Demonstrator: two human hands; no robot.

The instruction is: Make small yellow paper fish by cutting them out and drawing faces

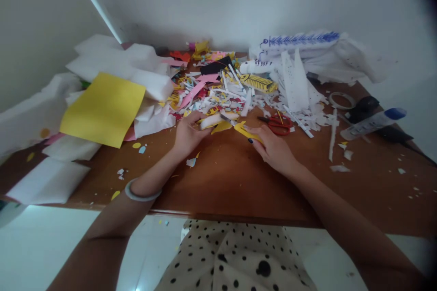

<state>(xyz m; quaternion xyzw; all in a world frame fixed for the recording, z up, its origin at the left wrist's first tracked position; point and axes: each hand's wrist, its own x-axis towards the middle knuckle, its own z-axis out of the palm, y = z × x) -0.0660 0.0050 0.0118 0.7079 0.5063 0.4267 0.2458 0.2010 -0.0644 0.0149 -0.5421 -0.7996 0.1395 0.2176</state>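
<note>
My left hand (187, 135) rests on the brown table (221, 182), fingers closed around a white roll of tape (210, 121) with a yellow paper scrap (221, 127) just beside it. My right hand (273, 148) pinches a yellow paper cut-out strip (246, 131) that runs toward the left hand. Red-handled scissors (278, 124) lie just beyond the right hand, untouched. A pale bangle (139, 194) sits on my left wrist.
A heap of coloured paper scraps (218, 86) covers the table's back middle. A yellow sheet (104, 109) lies on white foam pieces (129, 66) at left. White drawn-on paper (307, 50), a clear tape ring (342, 99), a glue bottle (373, 122) and a black tool (365, 105) are at right.
</note>
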